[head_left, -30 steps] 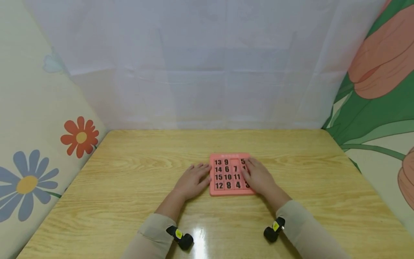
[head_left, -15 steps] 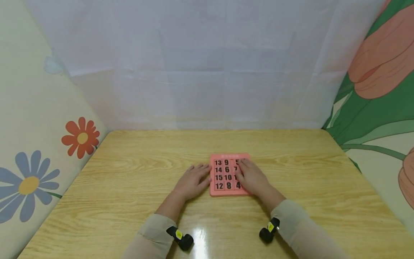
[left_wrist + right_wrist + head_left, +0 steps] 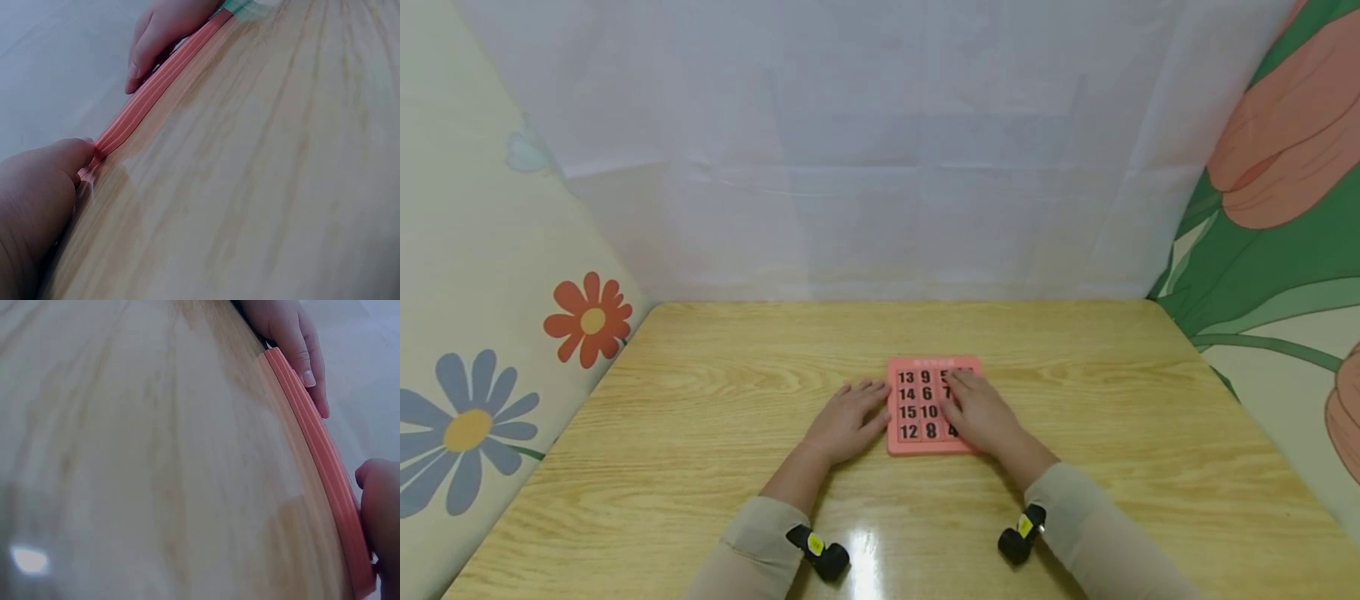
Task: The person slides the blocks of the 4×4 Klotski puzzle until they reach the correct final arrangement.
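Observation:
A pink sliding number puzzle (image 3: 917, 448) with black numerals lies flat on the wooden table. My left hand (image 3: 844, 422) rests at its left side, fingers extended, fingertips right at the frame. In the left wrist view the left thumb (image 3: 75, 153) touches the corner of the pink edge (image 3: 162, 78). My right hand (image 3: 985, 417) lies over the right part of the puzzle, fingers fairly straight, fingertips on the 5 tile (image 3: 944, 377) in the top row. Most of the right-hand tiles are hidden under it. The left columns, with 13, 9, 14 and 6, show plainly.
The wooden table (image 3: 737, 358) stretches around the puzzle on all sides. A white sheet (image 3: 865, 208) hangs behind it, with flower-printed panels at left and right. Each sleeve carries a small black wrist camera (image 3: 829, 560).
My right hand has moved left across the puzzle, and the 5 tile has slid left into the gap beside the 9. The left hand has stayed in place.

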Available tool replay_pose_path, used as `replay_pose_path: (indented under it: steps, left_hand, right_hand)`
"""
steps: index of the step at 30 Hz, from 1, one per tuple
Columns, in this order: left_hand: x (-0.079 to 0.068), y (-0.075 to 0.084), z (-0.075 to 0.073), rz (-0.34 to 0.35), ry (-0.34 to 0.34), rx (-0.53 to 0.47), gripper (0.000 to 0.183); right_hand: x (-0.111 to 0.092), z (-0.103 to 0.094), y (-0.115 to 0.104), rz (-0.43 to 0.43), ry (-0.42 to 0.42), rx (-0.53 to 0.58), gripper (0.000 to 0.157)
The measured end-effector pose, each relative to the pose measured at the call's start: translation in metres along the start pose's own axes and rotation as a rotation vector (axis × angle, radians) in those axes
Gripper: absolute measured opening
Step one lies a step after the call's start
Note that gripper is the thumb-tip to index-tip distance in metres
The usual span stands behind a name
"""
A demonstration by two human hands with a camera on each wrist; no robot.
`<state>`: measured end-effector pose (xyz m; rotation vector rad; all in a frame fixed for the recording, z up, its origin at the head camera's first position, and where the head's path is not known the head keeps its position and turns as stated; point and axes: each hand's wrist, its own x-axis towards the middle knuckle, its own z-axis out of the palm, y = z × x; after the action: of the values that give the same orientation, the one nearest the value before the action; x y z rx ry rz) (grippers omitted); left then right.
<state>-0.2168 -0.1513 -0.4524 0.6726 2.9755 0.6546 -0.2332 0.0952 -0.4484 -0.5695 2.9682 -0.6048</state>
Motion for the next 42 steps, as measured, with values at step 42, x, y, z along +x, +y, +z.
replay_pose_path:
  steps: [42]
  left_hand:
    - [0.001, 0.0, -0.003, -0.01, -0.005, 0.009, 0.055]
  right_hand:
    - [-0.017, -0.01, 0.017, -0.037, -0.008, -0.067, 0.056]
